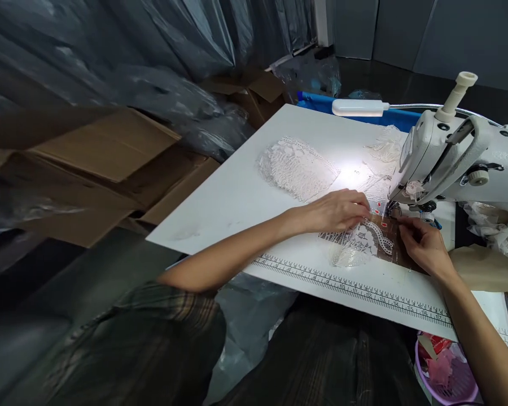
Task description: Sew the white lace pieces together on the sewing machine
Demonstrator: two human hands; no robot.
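A white lace piece (366,239) lies on the brown plate (390,225) of the sewing machine (444,152), partly hanging over onto the white table. My left hand (342,210) reaches in from the left, with its fingers curled together and closed on the lace's upper edge. Close to the right of the presser foot (392,210), my right hand (425,242) has its thumb and forefinger bent together; what they pinch, if anything, is hidden. A stack of white lace pieces (298,169) rests farther left. More lace (383,149) lies behind the needle area.
A printed ruler strip (342,285) runs along the front edge of the white table (220,217). A white lamp (359,107) hangs over the back. Cardboard boxes (105,141) stand at left. Beige cloth (486,268) lies at right, above a purple basket (449,386) holding scraps.
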